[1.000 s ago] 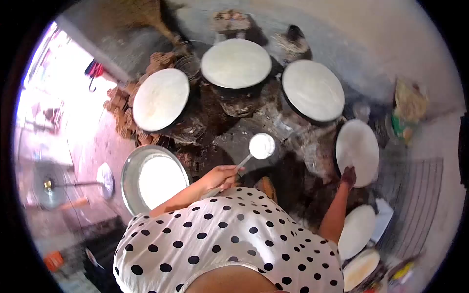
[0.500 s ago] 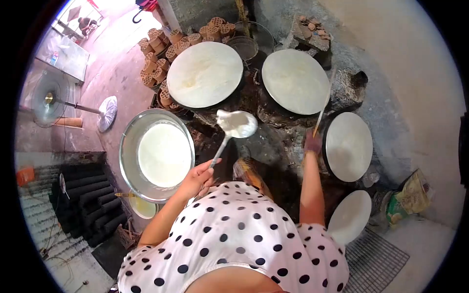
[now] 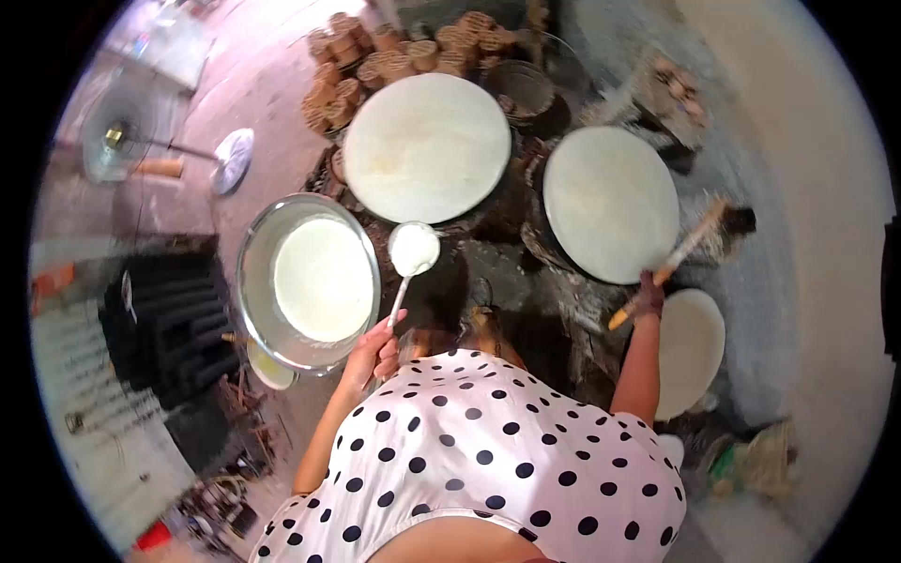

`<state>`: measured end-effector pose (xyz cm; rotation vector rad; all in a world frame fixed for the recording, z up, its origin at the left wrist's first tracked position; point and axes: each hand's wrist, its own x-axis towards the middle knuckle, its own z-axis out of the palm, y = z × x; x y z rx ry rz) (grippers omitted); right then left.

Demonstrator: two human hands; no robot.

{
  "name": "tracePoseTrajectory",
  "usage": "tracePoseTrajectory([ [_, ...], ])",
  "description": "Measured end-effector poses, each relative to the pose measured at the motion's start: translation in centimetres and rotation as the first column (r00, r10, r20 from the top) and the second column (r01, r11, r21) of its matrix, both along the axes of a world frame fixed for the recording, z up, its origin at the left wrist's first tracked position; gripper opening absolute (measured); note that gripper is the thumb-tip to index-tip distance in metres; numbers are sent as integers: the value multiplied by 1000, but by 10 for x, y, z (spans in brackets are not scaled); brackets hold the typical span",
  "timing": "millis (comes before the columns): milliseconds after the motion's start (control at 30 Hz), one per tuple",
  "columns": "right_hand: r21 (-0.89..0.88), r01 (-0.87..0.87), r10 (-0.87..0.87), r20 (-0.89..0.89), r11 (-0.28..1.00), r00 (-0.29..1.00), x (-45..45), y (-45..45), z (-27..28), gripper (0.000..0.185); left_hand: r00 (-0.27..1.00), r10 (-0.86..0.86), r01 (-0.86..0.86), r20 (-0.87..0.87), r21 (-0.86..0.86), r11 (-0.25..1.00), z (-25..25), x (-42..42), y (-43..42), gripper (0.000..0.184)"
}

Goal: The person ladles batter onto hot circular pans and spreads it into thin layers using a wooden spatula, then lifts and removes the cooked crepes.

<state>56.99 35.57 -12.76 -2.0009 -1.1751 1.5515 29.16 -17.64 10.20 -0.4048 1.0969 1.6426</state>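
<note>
My left hand (image 3: 374, 352) is closed around the handle of a ladle (image 3: 414, 250) filled with white batter. Its bowl hangs just right of a large metal basin (image 3: 246, 281) that holds more white batter (image 3: 324, 280). My right hand (image 3: 648, 296), in a dark glove, grips a long flat wooden stick (image 3: 692, 242) at the lower edge of the right round griddle (image 3: 610, 202). That griddle has a pale, whitish surface. Another pale round griddle (image 3: 427, 145) lies beyond the ladle. Below my right hand is a third pale disc (image 3: 693, 347), partly hidden by my forearm.
Perforated clay-coloured cylinders (image 3: 422, 54) are piled behind the griddles. A standing fan (image 3: 114, 136) and stacked black cylinders (image 3: 174, 319) are at left. A wall (image 3: 798, 188) bounds the right side, with a crumpled sack (image 3: 755, 460) low down.
The ladle has moved left and down toward the basin, and its batter now sits level. My right hand has shifted right and turned the stick, showing its flat side. The whole view has shifted.
</note>
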Motion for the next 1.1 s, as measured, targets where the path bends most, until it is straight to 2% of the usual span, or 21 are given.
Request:
tracePoseTrajectory([
  [33, 22, 22, -19, -109, 1000, 994, 5, 5, -23, 57, 1000, 17, -17, 16, 13, 1000, 3, -1, -1, 39],
  [100, 67, -42, 44, -23, 997, 999, -17, -27, 13, 53, 998, 64, -64, 2, 35, 997, 3, -5, -4, 38],
  [167, -56, -40, 52, 227, 998, 973, -35, -45, 8, 49, 992, 109, -112, 70, 35, 993, 4, -10, -9, 38],
  [233, -59, 84, -84, -7, 995, 996, -72, -100, 30, 42, 988, 132, -137, 74, 66, 988, 1, -18, -14, 37],
  [267, 30, -250, 246, 97, 968, 964, -75, -109, 1, 48, 985, 156, -160, 77, 62, 985, 0, -21, -17, 36],
  [333, 31, -369, 365, 100, 929, 926, -112, -139, -11, 54, 978, 191, -196, 78, 71, 978, -8, -27, -24, 35],
  [367, -44, -170, 170, -15, 984, 985, -161, -163, 17, 54, 977, 197, -203, 76, 76, 976, -7, -33, -26, 35],
  [433, -132, -216, 224, 53, 967, 973, -218, -172, 40, 52, 965, 244, -247, 92, 28, 969, -5, -41, -32, 34],
  [500, -49, -254, 245, -144, 966, 959, -257, -169, 35, 45, 957, 268, -272, 112, 31, 962, -7, -49, -40, 34],
  [533, -47, -259, 250, -143, 965, 958, -274, -163, 39, 45, 925, 332, -351, 184, 86, 932, -9, -54, -45, 35],
  [633, 56, -348, 350, -264, 936, 899, -326, -152, 99, 27, 844, 441, -504, 305, 172, 846, -3, -56, -61, 39],
  [667, 203, -518, 529, 1, 831, 849, -344, -138, 113, 26, 883, 452, -470, 128, 196, 861, 4, -49, -66, 40],
  [700, 358, -519, 562, -18, 776, 827, -360, -105, 54, 33, 891, 451, -431, -54, 213, 877, 14, -47, -68, 41],
  [733, 372, -595, 615, 79, 712, 785, -375, -123, 119, 44, 907, 345, -348, -242, 30, 937, 29, -47, -68, 42],
  [767, 258, -707, 673, 219, 658, 706, -396, -100, 105, 51, 907, 353, -358, -230, 20, 934, 33, -46, -65, 42],
  [800, 427, -709, 595, 388, 561, 704, -416, -66, 42, 48, 897, 301, -347, -325, -93, 933, 33, -46, -60, 42],
  [833, 356, -760, 590, 481, 545, 648, -437, -68, 59, 49, 878, 239, -345, -415, -203, 916, 32, -47, -56, 42],
  [933, 236, -838, 684, 490, 492, 540, -473, -74, 88, 47, 885, 404, -430, -232, -72, 900, 16, -55, -57, 42],
  [967, 114, -811, 665, 514, 573, 542, -483, -72, 93, 45, 880, 463, -463, -102, 23, 886, 8, -57, -60, 42],
  [1033, -9, -764, 641, 549, 646, 536, -488, -66, 93, 44, 887, 455, -454, -82, 29, 891, -2, -52, -65, 42],
  [1100, -28, -730, 676, 401, 683, 618, -484, -63, 90, 40, 885, 450, -456, -122, -24, 890, -1, -44, -67, 41],
])
